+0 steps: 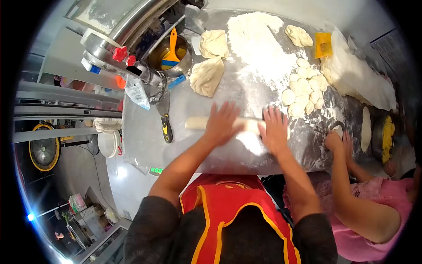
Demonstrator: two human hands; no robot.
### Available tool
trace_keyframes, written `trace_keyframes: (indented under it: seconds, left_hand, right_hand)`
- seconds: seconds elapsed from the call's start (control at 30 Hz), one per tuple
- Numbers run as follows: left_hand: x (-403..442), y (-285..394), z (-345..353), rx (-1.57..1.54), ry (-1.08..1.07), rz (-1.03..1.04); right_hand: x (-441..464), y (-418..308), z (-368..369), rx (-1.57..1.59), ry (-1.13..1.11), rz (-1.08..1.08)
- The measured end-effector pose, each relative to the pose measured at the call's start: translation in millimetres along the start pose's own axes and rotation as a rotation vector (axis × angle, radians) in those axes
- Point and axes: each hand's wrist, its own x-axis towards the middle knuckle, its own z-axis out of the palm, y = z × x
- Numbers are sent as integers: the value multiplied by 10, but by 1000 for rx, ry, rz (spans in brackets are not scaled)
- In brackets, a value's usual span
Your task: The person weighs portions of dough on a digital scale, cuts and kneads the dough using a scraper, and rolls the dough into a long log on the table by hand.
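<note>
A long pale dough roll [196, 122] lies crosswise on the floured metal table in front of me. My left hand [221, 124] rests on its left half, fingers spread and slightly blurred. On the right part of the roll lies my right hand [275, 132], palm down with the fingers extended. The roll's left end sticks out past my left hand, and its right end shows just beyond my right hand. Two larger lumps of dough [206, 77] sit above my left hand. Several small flattened dough pieces [303, 88] are grouped beyond my right hand.
A scraper [166, 128] and a metal pot [182, 67] with an orange brush [172, 46] are at the left. Loose flour [257, 42] covers the far middle. At the right, a co-worker's hands [336, 141] handle dough near a bowl of yellow filling [388, 136].
</note>
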Motion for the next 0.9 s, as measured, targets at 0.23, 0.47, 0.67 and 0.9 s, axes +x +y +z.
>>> trace_keyframes:
  seconds: [0.23,0.47,0.67,0.9]
  left_hand:
    - [-988,154,350,-24,85,47]
    - [59,-96,37,47,396,-158]
    - [-881,194,230,-152,278,13]
    - [-529,418,423,-147,194,-82]
  right_hand:
    - [-1052,-45,129,103,-71,-69]
    - [284,147,-2,-36,40,56]
    - [-678,-204,-194,113,-52,8]
    - [-307,-682,239,130,-34,-68]
